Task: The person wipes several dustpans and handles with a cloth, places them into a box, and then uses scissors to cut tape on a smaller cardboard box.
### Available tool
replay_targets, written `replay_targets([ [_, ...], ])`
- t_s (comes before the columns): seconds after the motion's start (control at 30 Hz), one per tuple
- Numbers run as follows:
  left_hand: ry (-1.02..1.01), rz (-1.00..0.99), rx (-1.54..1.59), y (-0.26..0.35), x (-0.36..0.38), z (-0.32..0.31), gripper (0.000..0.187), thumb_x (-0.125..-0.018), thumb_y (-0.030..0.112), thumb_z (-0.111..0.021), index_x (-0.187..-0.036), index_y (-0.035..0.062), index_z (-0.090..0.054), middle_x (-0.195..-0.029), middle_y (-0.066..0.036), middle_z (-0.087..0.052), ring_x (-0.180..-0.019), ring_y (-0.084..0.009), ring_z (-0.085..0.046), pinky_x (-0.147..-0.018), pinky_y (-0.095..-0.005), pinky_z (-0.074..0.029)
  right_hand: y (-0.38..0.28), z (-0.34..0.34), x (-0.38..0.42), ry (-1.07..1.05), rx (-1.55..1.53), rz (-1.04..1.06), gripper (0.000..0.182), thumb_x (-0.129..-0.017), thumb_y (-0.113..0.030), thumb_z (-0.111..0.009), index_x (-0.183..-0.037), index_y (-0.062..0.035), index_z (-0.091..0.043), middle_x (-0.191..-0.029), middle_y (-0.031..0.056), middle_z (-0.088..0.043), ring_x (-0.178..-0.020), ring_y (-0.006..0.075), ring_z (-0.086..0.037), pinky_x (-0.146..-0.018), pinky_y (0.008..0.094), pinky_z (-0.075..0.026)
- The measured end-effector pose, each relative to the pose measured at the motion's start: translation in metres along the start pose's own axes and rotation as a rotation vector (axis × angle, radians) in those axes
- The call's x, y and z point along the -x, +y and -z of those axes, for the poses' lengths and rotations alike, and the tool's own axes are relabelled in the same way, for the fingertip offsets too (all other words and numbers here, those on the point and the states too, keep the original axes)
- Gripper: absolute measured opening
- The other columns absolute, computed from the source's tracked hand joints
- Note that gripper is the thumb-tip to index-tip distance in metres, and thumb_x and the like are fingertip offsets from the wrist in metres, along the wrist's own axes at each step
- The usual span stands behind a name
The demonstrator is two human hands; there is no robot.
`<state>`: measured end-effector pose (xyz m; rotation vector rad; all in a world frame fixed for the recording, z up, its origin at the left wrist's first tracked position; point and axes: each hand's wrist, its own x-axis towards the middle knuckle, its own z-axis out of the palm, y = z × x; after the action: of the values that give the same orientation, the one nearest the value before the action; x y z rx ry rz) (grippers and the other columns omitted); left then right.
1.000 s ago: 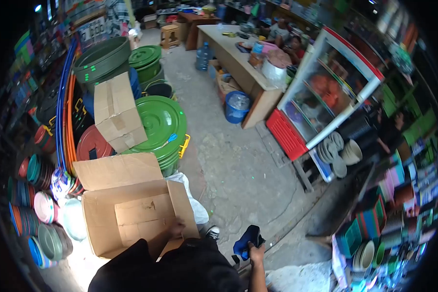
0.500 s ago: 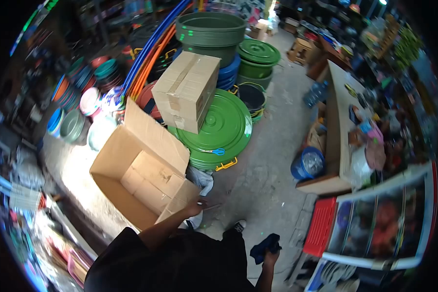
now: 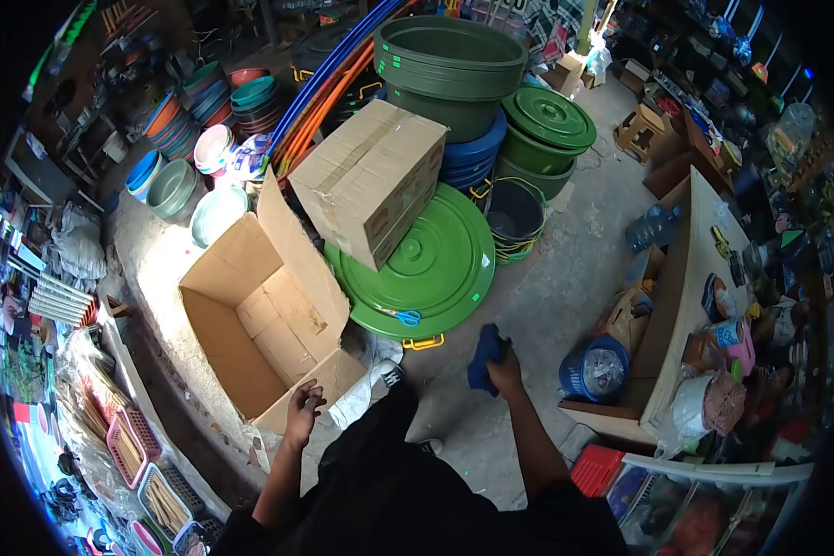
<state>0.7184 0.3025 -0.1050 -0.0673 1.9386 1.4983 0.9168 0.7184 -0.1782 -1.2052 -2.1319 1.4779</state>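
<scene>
My right hand (image 3: 504, 372) grips a dark blue cloth (image 3: 484, 360) over the concrete floor, to the right of my legs. My left hand (image 3: 302, 413) is held with its fingers loosely apart and nothing in them. It overlaps the near flap of an open cardboard box (image 3: 215, 345), whose inside shows bare. Behind that box, a taped, closed carton (image 3: 366, 171) rests on a large green lid (image 3: 454, 264). Blue-handled scissors (image 3: 408, 318) lie on the same lid near its front edge.
Dark green tubs (image 3: 449, 65) stand stacked behind the carton, with black buckets (image 3: 517, 213) beside them. On the right are a wooden counter (image 3: 681, 306), a blue basket (image 3: 595, 369) and a red-ended display case (image 3: 598, 470). Stacked basins (image 3: 174, 190) stand at the left.
The view has shifted with a step forward. My right hand has lifted the cloth up and forward. My left hand has drawn back leftward from the box's near right corner, fingers apart.
</scene>
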Motion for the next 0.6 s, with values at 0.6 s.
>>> replay_targets([
  [0.6,-0.012,-0.032,0.117,0.091,-0.156,-0.094,0.035,-0.095,0.013,-0.057,-0.128,0.0040,-0.051,-0.107,-0.003,-0.061,-0.097,-0.0131,-0.058,-0.078,-0.0265,-0.046,-0.116,-0.123,-0.146,-0.570,0.846,0.449,0.082,-0.072,-0.039,-0.078,-0.136,-0.0040,-0.040,-0.131,0.0214,-0.046,-0.123,0.0371,-0.045,-0.100,0.0526,-0.039],
])
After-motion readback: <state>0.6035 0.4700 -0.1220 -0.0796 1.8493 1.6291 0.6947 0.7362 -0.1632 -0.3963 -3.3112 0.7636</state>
